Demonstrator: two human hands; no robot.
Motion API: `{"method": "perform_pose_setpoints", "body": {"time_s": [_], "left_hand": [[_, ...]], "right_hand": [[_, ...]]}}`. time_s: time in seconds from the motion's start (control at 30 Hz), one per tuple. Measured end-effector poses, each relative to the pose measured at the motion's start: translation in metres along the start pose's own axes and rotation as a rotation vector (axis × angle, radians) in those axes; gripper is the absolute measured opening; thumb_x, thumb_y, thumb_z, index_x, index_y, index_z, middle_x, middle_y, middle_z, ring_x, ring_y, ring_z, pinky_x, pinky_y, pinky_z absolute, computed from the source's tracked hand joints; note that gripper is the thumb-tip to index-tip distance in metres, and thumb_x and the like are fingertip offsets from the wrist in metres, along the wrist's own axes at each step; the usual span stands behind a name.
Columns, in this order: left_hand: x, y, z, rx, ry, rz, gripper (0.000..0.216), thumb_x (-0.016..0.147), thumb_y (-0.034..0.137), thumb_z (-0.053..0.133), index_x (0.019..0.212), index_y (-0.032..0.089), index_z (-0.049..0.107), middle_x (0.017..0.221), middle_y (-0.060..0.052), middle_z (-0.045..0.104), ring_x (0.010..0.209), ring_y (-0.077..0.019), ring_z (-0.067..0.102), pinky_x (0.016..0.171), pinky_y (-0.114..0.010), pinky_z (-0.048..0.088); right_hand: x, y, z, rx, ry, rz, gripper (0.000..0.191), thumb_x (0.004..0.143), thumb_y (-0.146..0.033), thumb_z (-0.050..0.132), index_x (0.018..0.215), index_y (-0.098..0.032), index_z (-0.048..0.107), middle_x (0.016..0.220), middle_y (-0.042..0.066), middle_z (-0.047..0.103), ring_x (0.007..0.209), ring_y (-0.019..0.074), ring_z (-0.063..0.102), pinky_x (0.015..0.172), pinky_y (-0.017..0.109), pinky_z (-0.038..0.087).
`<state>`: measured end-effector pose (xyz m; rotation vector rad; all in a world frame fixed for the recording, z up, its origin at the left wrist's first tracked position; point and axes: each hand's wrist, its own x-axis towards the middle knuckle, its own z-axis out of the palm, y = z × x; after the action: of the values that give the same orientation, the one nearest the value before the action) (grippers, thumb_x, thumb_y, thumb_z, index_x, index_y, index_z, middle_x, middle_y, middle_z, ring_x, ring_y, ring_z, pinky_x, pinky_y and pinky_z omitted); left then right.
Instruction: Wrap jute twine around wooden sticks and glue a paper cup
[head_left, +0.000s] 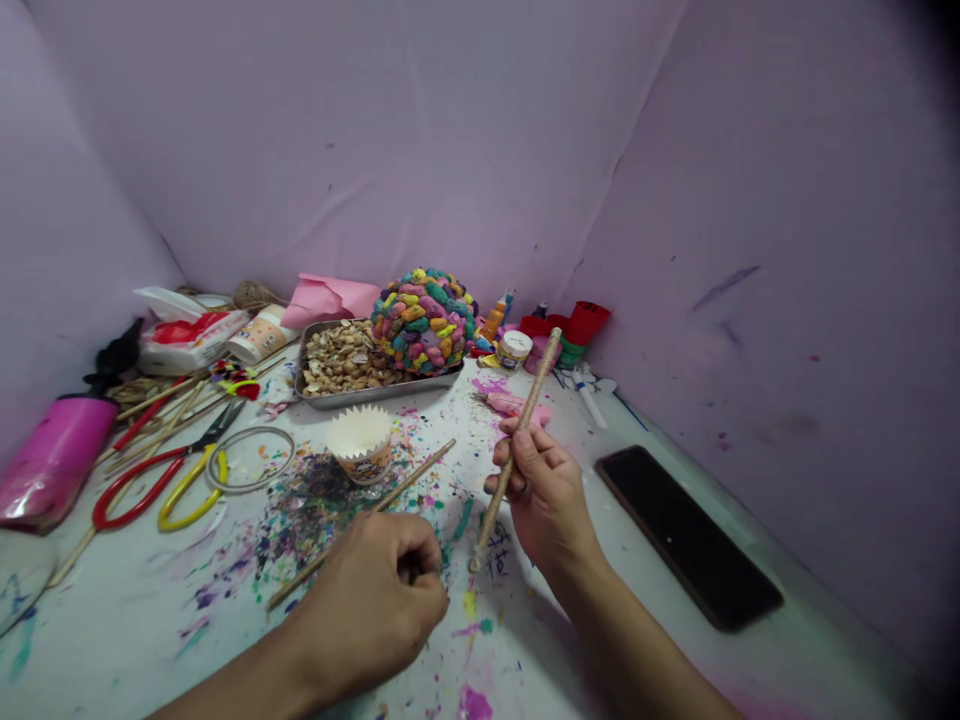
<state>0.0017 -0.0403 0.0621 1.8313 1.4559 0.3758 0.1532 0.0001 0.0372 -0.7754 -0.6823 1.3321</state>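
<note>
While clear of phone (690, 537) edge, right hand (551, 490) closed round stick (535, 391); left hand (382, 590) curled, contents hidden.

A tan, ridged stick (535, 393) slants upward in the right hand (553, 492); a brown stick (414, 476) lies diagonally, partly hidden by the left hand (382, 590).

tan stick (531, 405), multicoloured ball (424, 318), red-and-yellow scissors (200, 444), paint-splattered white tabletop (135, 640)

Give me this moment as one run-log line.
Right hand: holding tan stick, tilted | Left hand: curled, any hold unclear, partly covering second stick | Nearby: zigzag-rimmed paper cup, phone
</note>
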Motion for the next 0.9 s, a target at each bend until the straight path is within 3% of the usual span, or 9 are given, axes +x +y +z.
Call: {"method": "perform_pose_setpoints", "body": {"time_s": [0.1,0.23,0.33,0.47,0.53,0.63,0.77,0.83,0.9], "left_hand": [[-0.002,-0.005,-0.003,0.015,0.142,0.125,0.024,0.055,0.011,0.038,0.068,0.019,0.056,0.056,0.003,0.051,0.053,-0.0119,0.046,0.051,-0.024,0.032],[-0.009,-0.010,-0.005,-0.124,0.222,0.385,0.020,0.060,0.009,0.031,0.045,0.018,0.042,0.042,0.004,0.042,0.042,-0.0082,0.041,0.047,-0.022,0.030],[-0.015,-0.014,-0.013,-0.150,0.204,0.456,0.023,0.065,0.013,0.029,0.044,0.018,0.039,0.040,0.004,0.039,0.040,-0.0078,0.038,0.046,-0.022,0.028],[-0.019,-0.015,-0.034,-0.071,0.237,0.416,0.020,0.067,0.017,0.031,0.047,0.019,0.031,0.042,0.005,0.030,0.040,-0.0084,0.033,0.042,-0.022,0.024],[-0.020,-0.012,-0.044,-0.032,0.275,0.368,0.028,0.072,0.026,0.035,0.047,0.019,0.029,0.044,0.005,0.027,0.040,-0.0085,0.030,0.040,-0.022,0.022],[-0.021,-0.006,-0.059,0.065,0.441,0.282,0.035,0.074,0.040,0.041,0.045,0.020,0.036,0.042,0.005,0.031,0.040,-0.0089,0.031,0.038,-0.021,0.021],[-0.012,-0.017,-0.090,0.348,0.697,0.116,0.024,0.070,0.040,0.048,0.054,0.022,0.050,0.039,0.006,0.040,0.037,-0.0098,0.037,0.035,-0.020,0.023],[-0.003,-0.032,-0.107,0.490,0.667,0.034,0.013,0.067,0.033,0.049,0.066,0.022,0.056,0.050,0.005,0.053,0.044,-0.0115,0.047,0.041,-0.019,0.030],[0.007,-0.051,-0.120,0.561,0.529,0.046,0.022,0.067,0.028,0.048,0.084,0.019,0.059,0.066,0.001,0.061,0.060,-0.0163,0.056,0.053,-0.021,0.038]], "right_hand": [[0.001,-0.001,-0.001,0.003,0.000,-0.012,0.019,0.067,-0.030,0.067,0.079,-0.017,0.061,0.053,-0.006,0.056,0.036,0.0020,0.037,0.041,0.016,0.050],[0.001,-0.002,-0.002,0.013,0.000,-0.006,0.018,0.067,-0.029,0.067,0.080,-0.017,0.061,0.054,-0.006,0.057,0.036,0.0020,0.037,0.041,0.015,0.050],[0.001,-0.002,-0.002,0.018,0.015,0.006,0.019,0.066,-0.030,0.068,0.079,-0.017,0.062,0.053,-0.006,0.057,0.036,0.0019,0.037,0.041,0.015,0.050],[0.002,0.000,-0.001,0.003,0.047,0.044,0.022,0.064,-0.029,0.070,0.080,-0.016,0.062,0.053,-0.006,0.058,0.035,0.0015,0.038,0.040,0.015,0.050],[0.003,0.001,-0.001,-0.006,0.072,0.058,0.023,0.062,-0.029,0.072,0.077,-0.016,0.061,0.054,-0.005,0.059,0.036,0.0024,0.042,0.041,0.016,0.049],[0.005,0.003,-0.002,-0.025,0.121,0.062,0.023,0.059,-0.030,0.074,0.067,-0.015,0.058,0.053,-0.004,0.061,0.041,0.0057,0.051,0.041,0.016,0.048],[0.006,0.002,-0.003,-0.097,0.185,0.081,0.028,0.057,-0.033,0.075,0.064,-0.015,0.055,0.051,-0.003,0.061,0.042,0.0061,0.052,0.038,0.014,0.042],[0.005,0.000,-0.002,-0.135,0.190,0.100,0.032,0.055,-0.034,0.075,0.072,-0.017,0.054,0.048,-0.005,0.059,0.040,0.0068,0.051,0.036,0.014,0.040],[0.003,-0.001,0.000,-0.166,0.168,0.103,0.038,0.056,-0.034,0.075,0.082,-0.020,0.051,0.046,-0.008,0.057,0.039,0.0084,0.051,0.037,0.016,0.042]]}}
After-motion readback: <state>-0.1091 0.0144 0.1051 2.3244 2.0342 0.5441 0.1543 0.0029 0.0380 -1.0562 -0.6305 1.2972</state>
